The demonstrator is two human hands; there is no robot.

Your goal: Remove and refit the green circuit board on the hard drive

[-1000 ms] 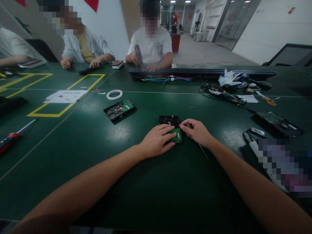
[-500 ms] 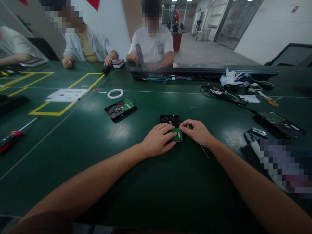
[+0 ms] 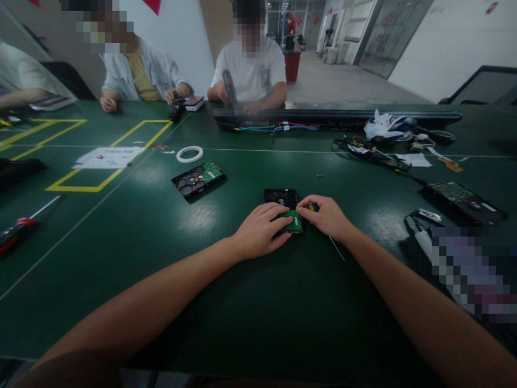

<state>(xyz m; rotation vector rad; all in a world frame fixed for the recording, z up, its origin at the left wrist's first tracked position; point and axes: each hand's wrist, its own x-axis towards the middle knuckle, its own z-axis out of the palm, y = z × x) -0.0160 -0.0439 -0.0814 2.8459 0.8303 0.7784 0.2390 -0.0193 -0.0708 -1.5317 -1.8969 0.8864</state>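
Observation:
A hard drive (image 3: pixel 280 197) lies on the green table in front of me, its green circuit board (image 3: pixel 296 221) facing up. My left hand (image 3: pixel 264 229) steadies it from the left, fingers across the board and thumb along the near edge. At the board's right edge, my right hand (image 3: pixel 325 215) has thumb and index finger pinched together; anything tiny between the tips is too small to make out. A screwdriver is tucked under that hand: its yellow-and-black handle (image 3: pixel 313 207) shows between the fingers, and its thin shaft (image 3: pixel 337 249) sticks out toward me below the palm.
Another hard drive (image 3: pixel 199 180) lies left of centre, near a white tape roll (image 3: pixel 189 154). Tiny screws (image 3: pixel 320 175) sit beyond my right hand. A third drive (image 3: pixel 464 202) and cables (image 3: pixel 363 148) are at right. A red-black screwdriver (image 3: pixel 18 234) lies far left. Several people sit opposite.
The view has shifted very slightly. Both my hands keep their hold at the hard drive. Across the table, a co-worker's hand by the dark tool has moved a little left.

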